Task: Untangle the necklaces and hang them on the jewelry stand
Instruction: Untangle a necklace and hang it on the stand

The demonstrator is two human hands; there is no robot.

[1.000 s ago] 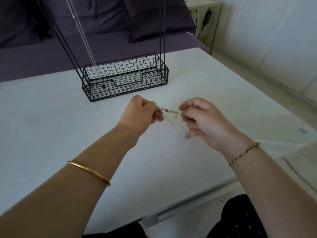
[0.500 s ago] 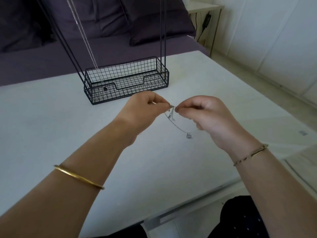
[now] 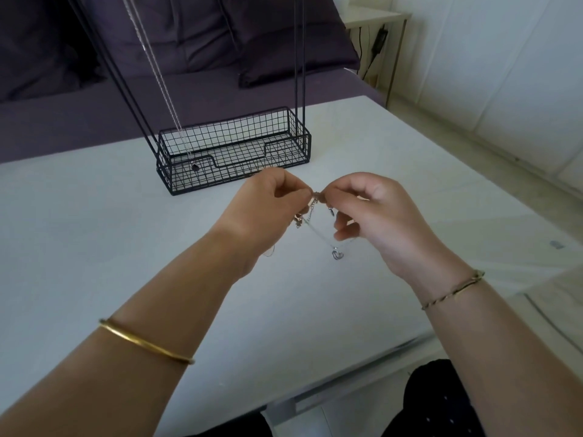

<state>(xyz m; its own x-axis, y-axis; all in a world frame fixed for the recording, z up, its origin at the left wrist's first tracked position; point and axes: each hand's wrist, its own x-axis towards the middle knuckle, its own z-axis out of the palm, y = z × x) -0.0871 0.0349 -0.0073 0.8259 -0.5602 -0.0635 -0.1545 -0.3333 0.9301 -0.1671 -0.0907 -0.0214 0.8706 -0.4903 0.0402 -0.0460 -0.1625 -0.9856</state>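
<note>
A thin silver necklace point(image 3: 318, 235) with a small pendant point(image 3: 337, 254) hangs in a loop above the white table point(image 3: 94, 234). My left hand point(image 3: 268, 209) pinches one end of it and my right hand point(image 3: 375, 212) pinches the other; the fingertips almost meet at the clasp point(image 3: 316, 195). Behind my hands stands the black wire jewelry stand point(image 3: 233, 149), whose top is out of view. Another silver necklace point(image 3: 164, 89) hangs from it at the left, its dark pendant point(image 3: 195, 167) down in the basket base.
A purple sofa point(image 3: 189, 58) with cushions runs behind the table. A small side table point(image 3: 378, 23) with a cable stands at the back right by the white wall. The table's front edge is near my lap.
My hands have come together from about a hand's width apart, and risen slightly toward the stand. The necklace now hangs in a narrower loop between them.
</note>
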